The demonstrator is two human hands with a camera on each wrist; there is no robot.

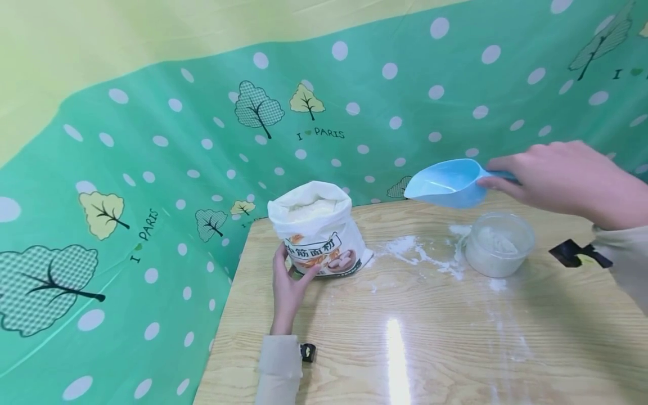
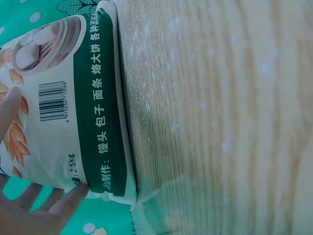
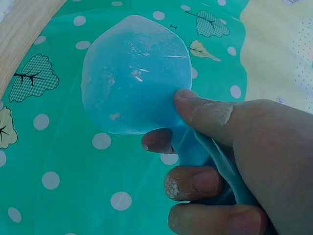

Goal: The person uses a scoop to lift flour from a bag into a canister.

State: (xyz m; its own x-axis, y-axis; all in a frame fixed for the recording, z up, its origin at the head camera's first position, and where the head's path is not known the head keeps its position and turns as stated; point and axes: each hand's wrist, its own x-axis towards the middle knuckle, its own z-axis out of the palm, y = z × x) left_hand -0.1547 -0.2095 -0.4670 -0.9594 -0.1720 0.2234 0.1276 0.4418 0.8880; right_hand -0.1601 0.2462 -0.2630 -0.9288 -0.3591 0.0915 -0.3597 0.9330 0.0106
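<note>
Your right hand grips the likely light, stiff scoop rightly by its handle, your left hand the soft, probably heavy bag

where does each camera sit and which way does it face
Head: on the head, looking forward and down at the wooden table, flour bag and clear tub; left hand and right hand show.
Left wrist: on that wrist, looking at the bag's printed front, view turned sideways; part of the left hand shows.
Right wrist: on that wrist, looking at the blue scoop; thumb and fingers show.
Head shares the bag with left wrist, the scoop with right.
</note>
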